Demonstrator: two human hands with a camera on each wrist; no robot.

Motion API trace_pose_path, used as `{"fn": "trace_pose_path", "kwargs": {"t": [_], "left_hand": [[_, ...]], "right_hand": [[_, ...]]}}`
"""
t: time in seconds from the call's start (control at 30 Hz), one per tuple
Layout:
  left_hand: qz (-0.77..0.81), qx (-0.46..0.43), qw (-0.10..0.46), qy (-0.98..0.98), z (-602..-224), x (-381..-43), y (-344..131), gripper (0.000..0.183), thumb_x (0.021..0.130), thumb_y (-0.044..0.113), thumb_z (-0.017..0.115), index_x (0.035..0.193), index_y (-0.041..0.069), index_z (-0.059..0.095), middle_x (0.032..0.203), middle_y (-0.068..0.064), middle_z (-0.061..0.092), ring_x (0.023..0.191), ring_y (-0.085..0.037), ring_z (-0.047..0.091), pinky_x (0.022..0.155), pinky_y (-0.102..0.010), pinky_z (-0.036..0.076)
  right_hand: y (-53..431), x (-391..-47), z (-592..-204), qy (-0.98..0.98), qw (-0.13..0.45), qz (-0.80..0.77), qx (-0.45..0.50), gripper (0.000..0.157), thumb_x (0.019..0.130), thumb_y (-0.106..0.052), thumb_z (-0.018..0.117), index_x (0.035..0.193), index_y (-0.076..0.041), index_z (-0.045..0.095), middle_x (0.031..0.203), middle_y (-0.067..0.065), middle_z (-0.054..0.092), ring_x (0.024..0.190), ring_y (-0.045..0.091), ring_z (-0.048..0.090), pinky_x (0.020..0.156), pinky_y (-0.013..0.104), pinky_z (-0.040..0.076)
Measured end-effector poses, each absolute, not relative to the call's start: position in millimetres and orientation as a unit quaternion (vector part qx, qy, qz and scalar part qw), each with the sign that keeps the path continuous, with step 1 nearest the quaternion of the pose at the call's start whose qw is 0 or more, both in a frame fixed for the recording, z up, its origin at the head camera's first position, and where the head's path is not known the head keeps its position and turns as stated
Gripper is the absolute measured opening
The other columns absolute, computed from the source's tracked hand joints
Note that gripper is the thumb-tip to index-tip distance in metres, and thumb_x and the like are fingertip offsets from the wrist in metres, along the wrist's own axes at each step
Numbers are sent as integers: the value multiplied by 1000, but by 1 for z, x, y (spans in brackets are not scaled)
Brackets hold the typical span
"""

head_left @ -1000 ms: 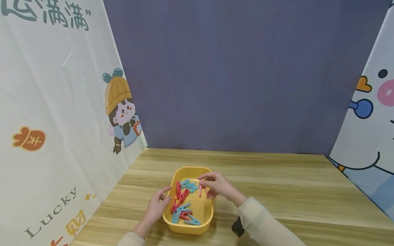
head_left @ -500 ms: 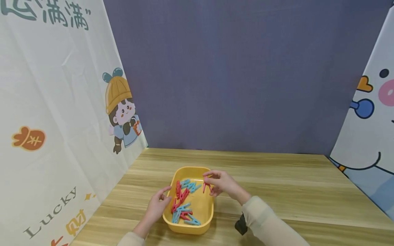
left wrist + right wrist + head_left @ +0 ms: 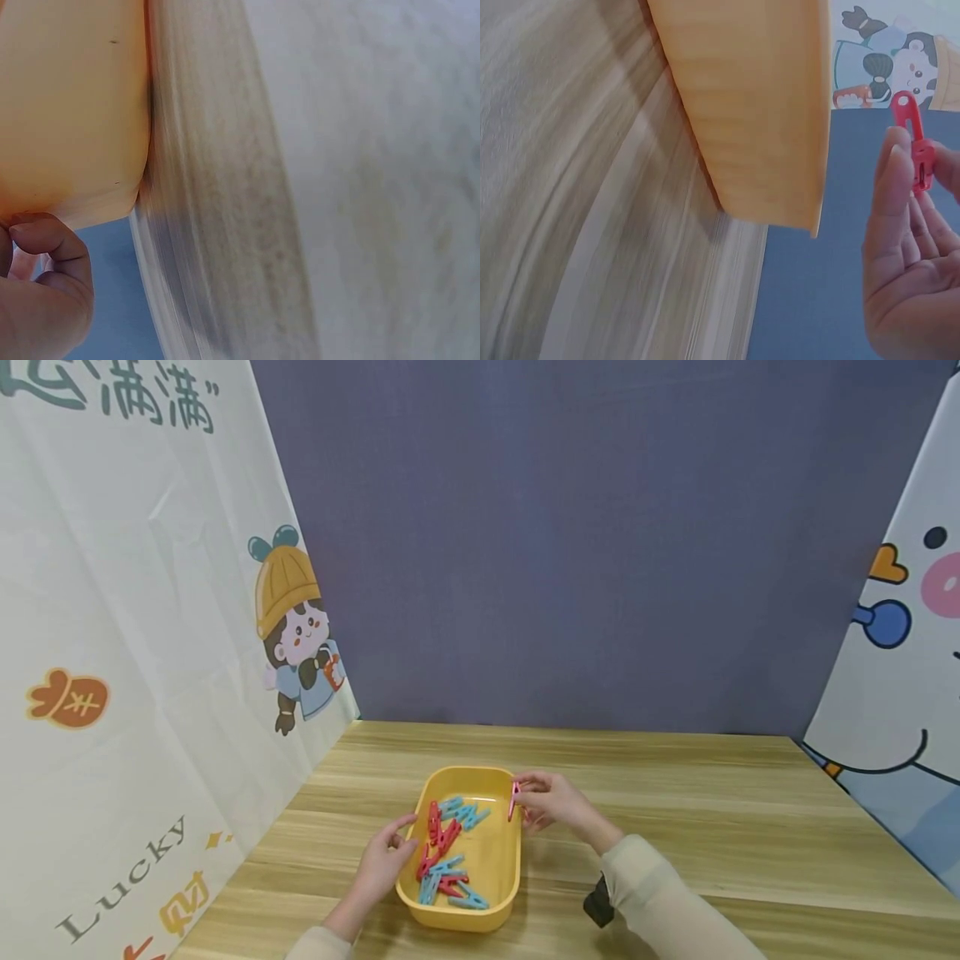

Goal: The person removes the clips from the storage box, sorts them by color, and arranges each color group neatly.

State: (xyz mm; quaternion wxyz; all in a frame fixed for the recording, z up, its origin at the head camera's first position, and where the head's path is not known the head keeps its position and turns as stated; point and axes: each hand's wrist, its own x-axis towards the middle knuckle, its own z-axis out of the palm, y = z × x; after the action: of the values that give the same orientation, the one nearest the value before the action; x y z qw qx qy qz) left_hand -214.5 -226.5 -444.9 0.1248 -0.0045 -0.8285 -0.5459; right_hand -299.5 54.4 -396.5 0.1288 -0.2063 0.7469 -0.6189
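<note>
My right hand (image 3: 555, 800) pinches a red clothespin (image 3: 514, 799) between thumb and fingers, over the right rim of a yellow plastic tub (image 3: 501, 864). In the right wrist view, that clothespin (image 3: 913, 142) points up past the fingertips, above the level of the tub's rim. My left hand (image 3: 384, 860) holds the tub's left rim, its fingertips bent over the edge. Inside the tub, several blue clothespins (image 3: 469, 902) and red clothespins (image 3: 447, 837) lie mixed along the left half. Beyond the fingers, the left wrist view shows mostly the tub's outer wall (image 3: 75, 112).
The tub stands on a wood-grain table (image 3: 675, 827). A dark grey panel (image 3: 570, 543) rises behind it, with printed white sheets at the left (image 3: 150, 610) and right (image 3: 900, 693). A black device (image 3: 598, 903) sits at the right wrist.
My right hand has moved right with the red clothespin, from over the tub's inside to its right rim. The clothespin has turned to a narrower view. My left hand stays put.
</note>
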Motion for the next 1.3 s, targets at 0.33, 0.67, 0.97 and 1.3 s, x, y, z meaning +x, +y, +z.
{"fn": "trace_pose_path", "kwargs": {"t": [0.33,0.67,0.97,1.3], "left_hand": [[-541,17,108,-834,-443,-215,-225,37,87,4,58,124,-1,54,72,-3,44,56,-10,39,46,-20,34],[-539,12,111,-835,-442,-214,-226,38,87,4,59,123,-2,53,72,-3,44,54,-10,39,45,-19,33],[-541,10,107,-834,-443,-216,-226,37,87,4,58,123,-2,53,72,-3,44,54,-9,38,45,-19,33],[-533,16,100,-840,-443,-216,-226,38,87,4,58,124,-1,53,74,-4,44,56,-10,38,46,-20,34]], "right_hand": [[69,-307,-403,755,113,-622,-175,40,87,-15,63,122,1,53,88,12,59,62,24,62,59,43,52],[77,-313,-413,765,100,-614,-167,43,88,-13,62,125,5,50,88,20,61,55,20,62,50,34,51],[77,-315,-425,771,111,-608,-149,45,86,-11,63,123,9,48,84,24,60,50,17,59,49,33,51],[75,-316,-433,773,123,-603,-154,42,86,-9,61,121,10,49,77,18,58,50,14,57,46,29,48]]}}
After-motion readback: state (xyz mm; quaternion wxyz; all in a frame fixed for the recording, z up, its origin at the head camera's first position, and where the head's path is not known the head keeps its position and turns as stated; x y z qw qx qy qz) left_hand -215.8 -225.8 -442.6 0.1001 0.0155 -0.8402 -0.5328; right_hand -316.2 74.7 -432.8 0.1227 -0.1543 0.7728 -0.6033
